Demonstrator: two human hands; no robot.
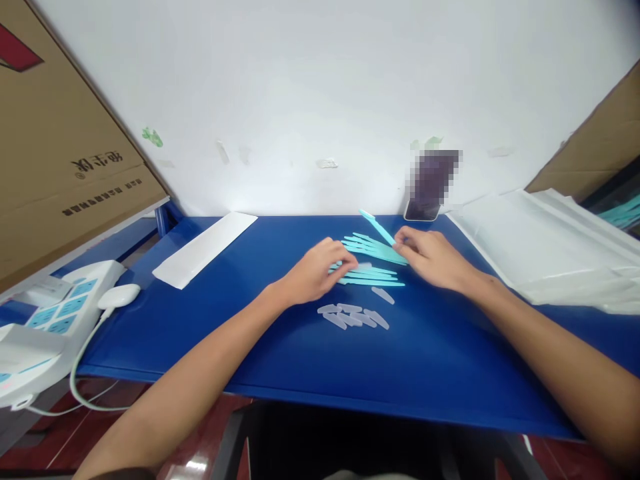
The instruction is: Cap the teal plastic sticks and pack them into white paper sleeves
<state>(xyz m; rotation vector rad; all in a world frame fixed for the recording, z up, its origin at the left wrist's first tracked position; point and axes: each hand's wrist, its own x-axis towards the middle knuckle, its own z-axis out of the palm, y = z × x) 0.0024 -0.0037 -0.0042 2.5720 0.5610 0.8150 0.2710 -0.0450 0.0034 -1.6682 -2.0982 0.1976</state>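
Note:
A loose pile of thin turquoise plastic sticks (373, 270) lies on the blue table (280, 353). My right hand (433, 257) pinches one turquoise stick (379, 227), which points up and to the left above the pile. My left hand (317, 270) rests curled, palm down, on the left end of the pile, its fingertips on the sticks. Just in front of the pile lie several small clear plastic caps (354, 316).
A white paper sleeve (205, 248) lies at the back left. Stacked clear bags (550, 253) fill the right side. A phone (430, 187) leans on the wall. A cardboard box (65, 133), a white power strip (50, 320) and a white cable (83, 373) sit at left.

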